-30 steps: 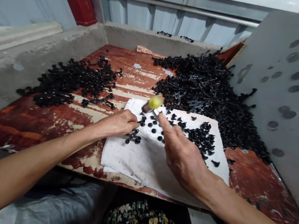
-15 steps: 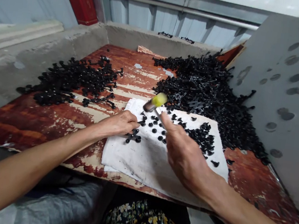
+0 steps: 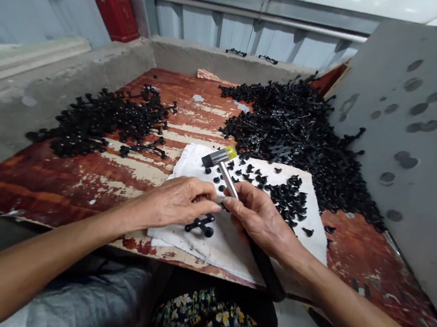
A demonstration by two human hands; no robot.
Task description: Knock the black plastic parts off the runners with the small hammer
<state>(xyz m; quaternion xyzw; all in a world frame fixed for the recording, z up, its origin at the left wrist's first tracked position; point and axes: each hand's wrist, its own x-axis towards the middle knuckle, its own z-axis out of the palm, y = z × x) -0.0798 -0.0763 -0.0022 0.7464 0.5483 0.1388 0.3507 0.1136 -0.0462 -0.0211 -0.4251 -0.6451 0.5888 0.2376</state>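
In my right hand (image 3: 260,216) is a mallet (image 3: 227,179) with a metal shaft, a black handle and a head that is yellow at one end and dark at the other. My left hand (image 3: 185,202) is closed close to the right fingertips; whatever it pinches is hidden. Just below the left fingers, a black forked part with round ends (image 3: 201,225) rests on the white cloth (image 3: 189,170). Small black caps (image 3: 288,198) are scattered and heaped on the cloth around and beyond the mallet.
A large pile of black parts (image 3: 287,119) covers the back right of the worn red-brown table (image 3: 137,175). A smaller pile of black parts (image 3: 104,117) lies at left. A grey spotted panel (image 3: 410,155) stands along the right side. A red box (image 3: 117,16) sits on the back-left ledge.
The mallet has come to rest from a blurred swing, its shaft now tilted and its handle showing. My right hand has moved down and left; my left hand has moved right, bringing their fingertips together.
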